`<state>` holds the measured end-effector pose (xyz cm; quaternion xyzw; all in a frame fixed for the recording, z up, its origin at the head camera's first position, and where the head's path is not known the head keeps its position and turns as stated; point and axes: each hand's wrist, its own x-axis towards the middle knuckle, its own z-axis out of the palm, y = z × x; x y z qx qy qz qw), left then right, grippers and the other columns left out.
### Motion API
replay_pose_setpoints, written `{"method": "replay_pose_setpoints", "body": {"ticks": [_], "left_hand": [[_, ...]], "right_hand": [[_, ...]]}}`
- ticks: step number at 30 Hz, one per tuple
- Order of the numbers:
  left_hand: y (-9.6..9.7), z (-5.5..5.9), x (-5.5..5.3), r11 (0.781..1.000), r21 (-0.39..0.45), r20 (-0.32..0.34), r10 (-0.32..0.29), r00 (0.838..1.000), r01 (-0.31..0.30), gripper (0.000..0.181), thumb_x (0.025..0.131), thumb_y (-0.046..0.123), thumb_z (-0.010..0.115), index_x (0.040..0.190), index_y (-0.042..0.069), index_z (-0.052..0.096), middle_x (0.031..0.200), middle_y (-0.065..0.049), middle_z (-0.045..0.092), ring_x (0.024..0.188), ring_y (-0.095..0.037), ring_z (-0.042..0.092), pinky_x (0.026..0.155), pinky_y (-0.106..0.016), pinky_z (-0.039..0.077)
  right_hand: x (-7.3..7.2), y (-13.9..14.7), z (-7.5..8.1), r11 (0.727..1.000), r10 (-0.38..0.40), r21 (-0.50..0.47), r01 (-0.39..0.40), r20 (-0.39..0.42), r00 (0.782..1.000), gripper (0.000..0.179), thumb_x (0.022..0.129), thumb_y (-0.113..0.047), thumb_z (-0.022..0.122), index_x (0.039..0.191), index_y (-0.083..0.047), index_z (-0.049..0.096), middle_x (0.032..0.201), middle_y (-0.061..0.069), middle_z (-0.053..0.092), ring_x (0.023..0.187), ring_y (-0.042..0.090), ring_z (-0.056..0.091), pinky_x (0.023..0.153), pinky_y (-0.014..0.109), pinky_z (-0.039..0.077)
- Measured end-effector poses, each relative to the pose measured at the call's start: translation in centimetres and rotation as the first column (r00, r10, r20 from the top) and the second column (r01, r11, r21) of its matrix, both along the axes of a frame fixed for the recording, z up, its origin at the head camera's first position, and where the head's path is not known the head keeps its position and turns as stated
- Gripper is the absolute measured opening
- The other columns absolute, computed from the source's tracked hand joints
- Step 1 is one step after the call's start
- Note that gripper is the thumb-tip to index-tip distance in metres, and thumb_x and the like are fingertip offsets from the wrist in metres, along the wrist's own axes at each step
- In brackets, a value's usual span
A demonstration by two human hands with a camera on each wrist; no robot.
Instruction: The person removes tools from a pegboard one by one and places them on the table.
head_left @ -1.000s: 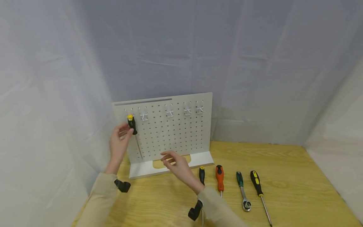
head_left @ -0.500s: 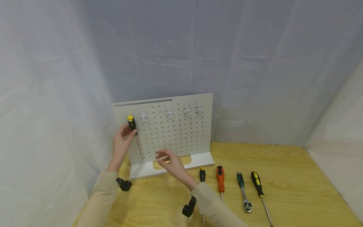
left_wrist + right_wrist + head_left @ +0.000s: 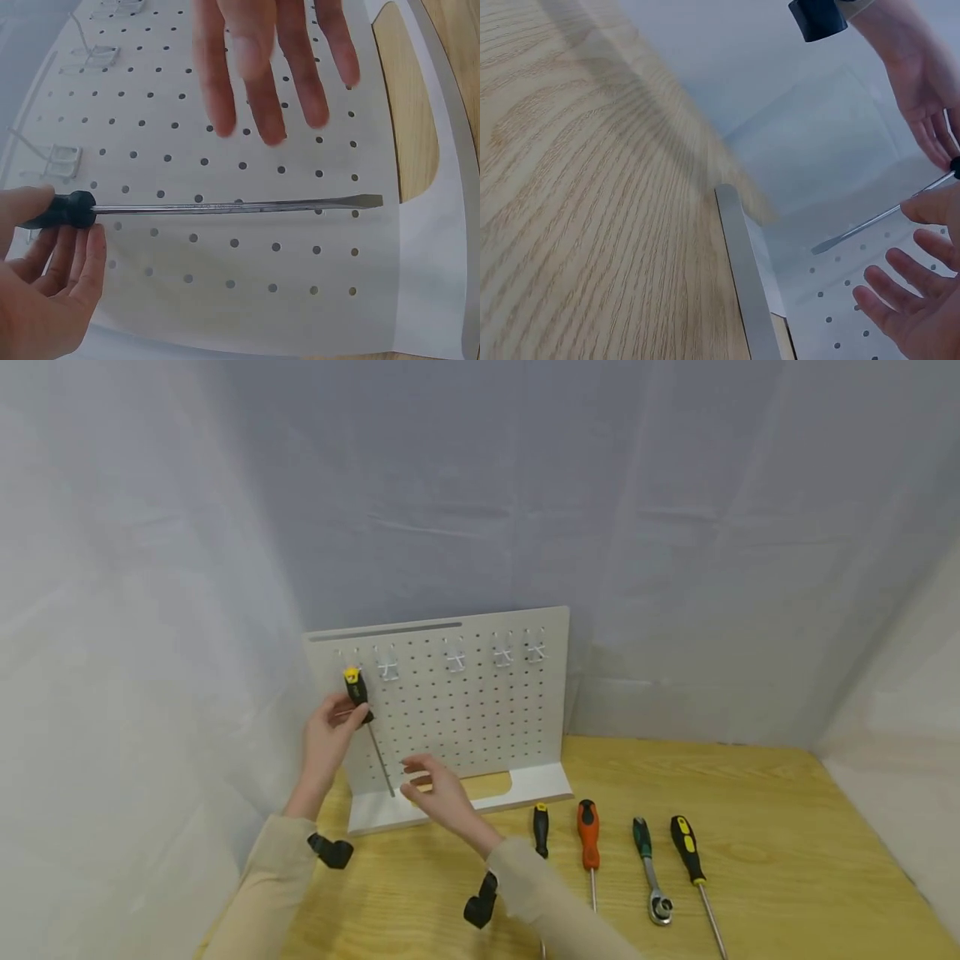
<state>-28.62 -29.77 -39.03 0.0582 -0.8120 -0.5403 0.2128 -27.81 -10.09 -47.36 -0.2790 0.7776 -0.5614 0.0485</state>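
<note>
My left hand (image 3: 327, 739) pinches a flat-blade screwdriver (image 3: 225, 208) by its black handle, yellow end up. The shaft slants down in front of the white pegboard (image 3: 465, 718), its flat tip low near the board's foot. The handle top overlaps the leftmost clear hook (image 3: 347, 658) in the head view. My right hand (image 3: 442, 793) hovers before the lower part of the board, fingers spread and loosely bent, holding nothing. In the left wrist view the right hand's fingers (image 3: 262, 97) hang beside the shaft, apart from it.
More clear hooks (image 3: 454, 658) line the board's upper part. On the wooden table (image 3: 787, 827) lie a black screwdriver (image 3: 541, 831) partly under the right sleeve, a red-handled screwdriver (image 3: 588, 835), a ratchet wrench (image 3: 651, 877) and a black-yellow screwdriver (image 3: 688, 852).
My right hand has moved left toward the screwdriver's shaft. The left hand keeps its pinch on the handle; the screwdriver's tip has swung slightly outward from the board. The view has shifted slightly.
</note>
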Motion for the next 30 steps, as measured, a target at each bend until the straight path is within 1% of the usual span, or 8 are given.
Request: {"method": "replay_pose_setpoints", "body": {"ticks": [3,6,9,11,14,20,24,30], "left_hand": [[0.3,0.3,0.2,0.999,0.046,-0.006,-0.016,1.0,0.017,0.044,0.1,0.021,0.066,0.134,-0.006,0.056,0.127,-0.023,0.061,0.099,-0.009,0.06,0.083,-0.009,0.053],[0.3,0.5,0.5,0.996,0.085,-0.014,-0.031,0.999,0.032,0.043,0.1,0.018,0.065,0.133,-0.008,0.055,0.126,-0.025,0.06,0.09,0.001,0.058,0.081,-0.01,0.055],[0.3,0.6,0.7,0.993,0.107,-0.022,-0.043,0.999,0.045,0.044,0.1,0.018,0.065,0.133,-0.009,0.055,0.126,-0.026,0.059,0.088,0.004,0.059,0.081,-0.011,0.056],[0.3,0.6,0.8,0.993,0.111,-0.019,-0.049,0.999,0.051,0.044,0.1,0.018,0.065,0.133,-0.009,0.055,0.126,-0.026,0.06,0.087,0.004,0.06,0.081,-0.012,0.057],[0.3,0.7,0.8,0.992,0.113,-0.015,-0.061,0.998,0.063,0.045,0.101,0.018,0.065,0.134,-0.009,0.054,0.127,-0.026,0.059,0.088,0.004,0.06,0.081,-0.013,0.057],[0.6,0.8,1.0,0.991,0.114,-0.006,-0.073,0.997,0.073,0.046,0.102,0.019,0.063,0.135,-0.009,0.053,0.126,-0.027,0.059,0.087,0.004,0.061,0.083,-0.014,0.057],[0.8,1.0,1.2,0.987,0.14,-0.005,-0.077,0.997,0.077,0.047,0.102,0.019,0.062,0.137,-0.01,0.051,0.127,-0.026,0.059,0.087,0.004,0.061,0.083,-0.014,0.058],[1.1,1.2,1.3,0.977,0.2,-0.013,-0.068,0.998,0.069,0.045,0.102,0.015,0.061,0.137,-0.01,0.05,0.128,-0.025,0.057,0.085,0.005,0.062,0.082,-0.015,0.058]], "right_hand": [[-0.2,-0.7,-0.4,1.0,0.005,0.007,-0.005,0.003,1.0,0.044,0.1,-0.013,0.065,0.141,-0.006,0.053,0.134,0.014,0.061,0.118,0.032,0.062,0.097,0.034,0.057],[-0.4,-1.5,-0.8,1.0,0.016,0.01,-0.016,0.0,1.0,0.043,0.101,-0.013,0.063,0.142,-0.005,0.052,0.136,0.015,0.061,0.122,0.035,0.06,0.102,0.037,0.054],[-0.4,-2.2,-1.2,0.999,0.032,0.02,-0.032,0.007,0.999,0.043,0.102,-0.016,0.061,0.143,-0.005,0.051,0.137,0.014,0.06,0.124,0.033,0.059,0.102,0.034,0.054],[-0.4,-2.4,-1.4,0.999,0.044,0.014,-0.044,0.022,0.999,0.042,0.103,-0.017,0.06,0.143,-0.006,0.052,0.137,0.013,0.061,0.124,0.03,0.06,0.099,0.031,0.055],[-0.2,-2.6,-1.7,0.999,0.044,0.004,-0.044,0.054,0.998,0.038,0.104,-0.018,0.059,0.141,-0.01,0.055,0.132,0.009,0.065,0.117,0.023,0.064,0.092,0.026,0.057],[0.1,-2.3,-1.9,0.999,0.009,-0.053,-0.005,0.088,0.996,0.028,0.102,-0.017,0.062,0.131,-0.014,0.063,0.111,0.001,0.073,0.091,0.006,0.067,0.077,0.021,0.057],[0.1,-2.2,-2.0,0.993,-0.011,-0.114,0.019,0.071,0.997,0.026,0.098,-0.012,0.067,0.124,-0.011,0.067,0.103,0.004,0.074,0.082,0.005,0.068,0.07,0.02,0.059],[0.3,-2.0,-2.0,0.989,-0.017,-0.143,0.025,0.052,0.999,0.025,0.096,-0.012,0.07,0.121,-0.011,0.069,0.102,0.006,0.074,0.079,0.003,0.067,0.069,0.018,0.058]]}}
